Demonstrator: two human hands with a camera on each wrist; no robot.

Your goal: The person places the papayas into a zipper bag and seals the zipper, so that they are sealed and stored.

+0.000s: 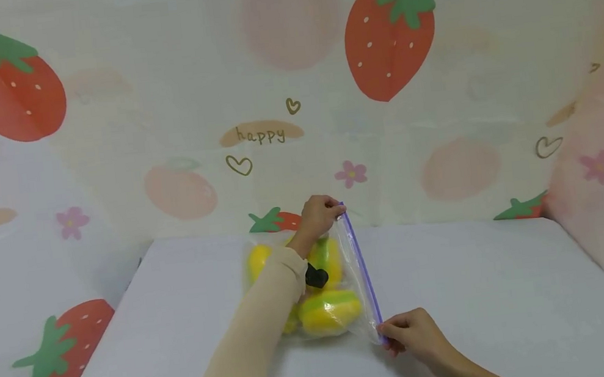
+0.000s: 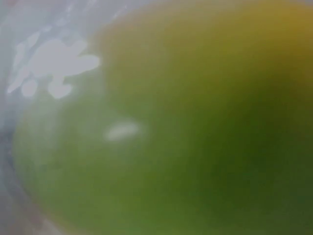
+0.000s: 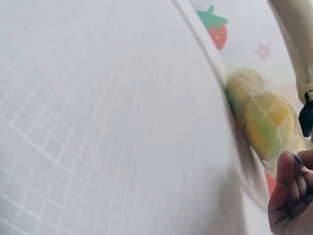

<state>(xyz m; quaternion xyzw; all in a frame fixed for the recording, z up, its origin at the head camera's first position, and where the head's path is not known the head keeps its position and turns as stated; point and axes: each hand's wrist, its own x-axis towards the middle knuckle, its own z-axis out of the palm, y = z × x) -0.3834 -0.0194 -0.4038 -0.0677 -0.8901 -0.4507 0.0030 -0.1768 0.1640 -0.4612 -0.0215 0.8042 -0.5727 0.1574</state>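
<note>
A clear zip bag (image 1: 360, 305) with a purple zip strip (image 1: 362, 262) lies on the table, its strip along the right side. Inside are several yellow fruits with green patches, mango-like, one fruit (image 1: 330, 312) at the near edge. My left hand (image 1: 320, 214) reaches over the bag and pinches the far end of the strip. The near end of the strip is pinched between thumb and finger of my right hand (image 1: 413, 333). A blurred green and yellow fruit (image 2: 146, 147) fills the left wrist view. In the right wrist view, my right hand (image 3: 293, 196) grips the bag's corner beside the fruits (image 3: 269, 122).
The white table (image 1: 490, 291) extends to both sides of the bag. Behind it hangs a pale backdrop (image 1: 182, 103) printed with strawberries, hearts and flowers. My left sleeve crosses over the left part of the bag, with a black wrist device (image 1: 317, 276) at the cuff.
</note>
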